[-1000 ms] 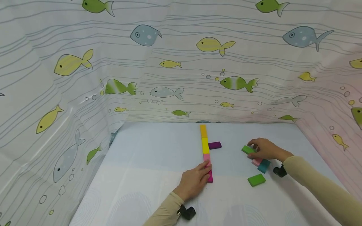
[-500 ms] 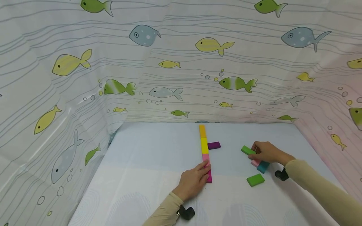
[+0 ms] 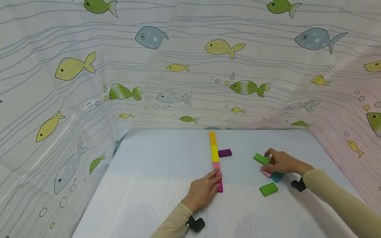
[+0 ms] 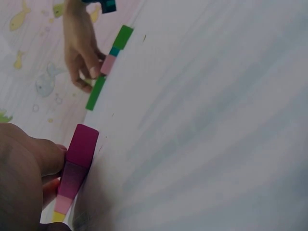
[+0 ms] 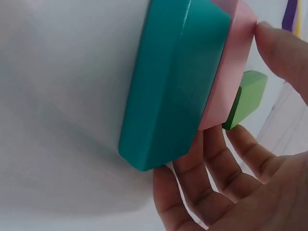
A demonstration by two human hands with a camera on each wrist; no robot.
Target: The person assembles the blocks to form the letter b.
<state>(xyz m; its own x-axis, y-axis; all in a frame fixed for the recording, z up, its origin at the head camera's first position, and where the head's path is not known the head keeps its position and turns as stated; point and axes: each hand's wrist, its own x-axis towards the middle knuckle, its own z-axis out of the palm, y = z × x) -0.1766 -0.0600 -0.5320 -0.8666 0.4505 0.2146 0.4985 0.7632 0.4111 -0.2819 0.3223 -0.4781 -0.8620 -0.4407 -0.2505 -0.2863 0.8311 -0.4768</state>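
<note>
My left hand (image 3: 202, 192) rests on the near part of a row of blocks on the table, its fingers over the pink block (image 3: 216, 165) and the magenta block (image 3: 220, 188). Beyond these, the row continues with a yellow block (image 3: 215, 153) and an orange block (image 3: 212, 138). At the right, my right hand (image 3: 284, 162) holds a light pink block (image 5: 233, 72) between thumb and fingers. A teal block (image 5: 175, 86) lies against the pink one. Just past them is a green block (image 3: 261, 159), close to the fingertips. Nearer me lies another green block (image 3: 269, 189).
A purple block (image 3: 225, 153) lies beside the yellow block, to the right of the row. The white table (image 3: 143, 185) has a fish-patterned sheet (image 3: 190, 76) rising behind it and along both sides.
My right hand has shifted slightly right and back from the far green block, its thumb now on the light pink block. My left hand stays on the row.
</note>
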